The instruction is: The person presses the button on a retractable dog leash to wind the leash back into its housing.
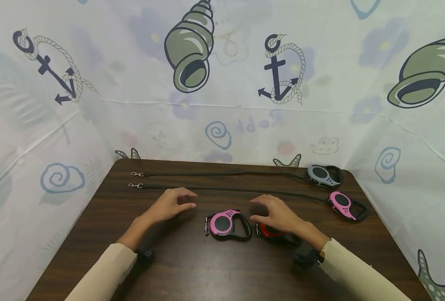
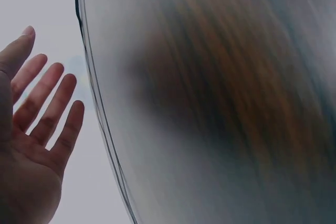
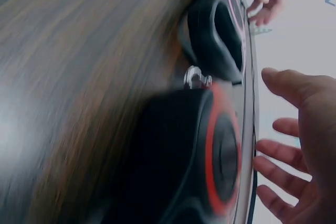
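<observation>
Over the table, my left hand (image 1: 169,205) has relaxed, spread fingers and holds nothing. A pink and black retractable dog leash (image 1: 222,223) lies between the two hands, its metal clip (image 1: 206,226) at its left side. Hovering above a red and black retractable leash (image 3: 212,150), my right hand (image 1: 276,213) also has loose fingers with nothing between them. That hand partly hides the red leash in the head view. In the right wrist view the red leash lies beside the pink one, and the fingers stay apart from both.
A grey retractable leash (image 1: 319,175) and a second pink one (image 1: 341,200) lie at the right rear. Their black straps stretch left across the table (image 1: 192,271), ending in metal clips (image 1: 137,174). Patterned cloth (image 1: 237,83) surrounds the table's back and sides.
</observation>
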Tool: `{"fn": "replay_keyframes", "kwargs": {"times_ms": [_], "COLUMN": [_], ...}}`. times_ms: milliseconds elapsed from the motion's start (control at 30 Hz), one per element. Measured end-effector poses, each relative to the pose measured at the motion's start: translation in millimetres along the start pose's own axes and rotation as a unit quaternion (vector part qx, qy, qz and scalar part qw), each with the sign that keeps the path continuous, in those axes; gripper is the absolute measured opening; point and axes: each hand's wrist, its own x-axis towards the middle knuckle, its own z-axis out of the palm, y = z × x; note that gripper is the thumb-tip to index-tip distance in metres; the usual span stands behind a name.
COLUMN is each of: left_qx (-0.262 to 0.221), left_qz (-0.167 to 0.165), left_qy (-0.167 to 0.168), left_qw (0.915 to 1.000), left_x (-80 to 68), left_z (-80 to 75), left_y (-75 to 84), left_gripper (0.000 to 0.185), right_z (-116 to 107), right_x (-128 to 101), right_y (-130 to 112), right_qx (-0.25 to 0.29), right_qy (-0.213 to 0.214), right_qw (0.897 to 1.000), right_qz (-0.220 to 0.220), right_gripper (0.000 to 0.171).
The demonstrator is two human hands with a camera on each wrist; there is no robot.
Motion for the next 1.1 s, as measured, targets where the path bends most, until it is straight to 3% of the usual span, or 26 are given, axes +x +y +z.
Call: {"fn": "replay_keyframes", "kwargs": {"times_ms": [300,733,1100], "left_qx": [0.038,0.078,0.100], "left_qz": [-0.003,-0.026,-0.048], "left_qy": [0.035,0.054,0.045], "left_qw": [0.9987,0.9951,0.9928], "left_x": [-9.9,-27.8,-41.4], "left_z": [-20.7,-53.7,-73.7], "left_y": [-23.7,-57.8,-78.1], "left_gripper": [0.043,0.047,0.053], "right_z": [-21,-48,-66], "right_x": [-20,-47,-78], "right_y": [24,74,107], "right_qx": [-0.025,-0.043,-0.089], "right_qy": [0.002,0.028,0.057], "right_qw": [1.000,0.999,0.994], "right_qz": [-0.009,-0.011,-0.013], "right_gripper": [0.055,0.056,0.052]}}
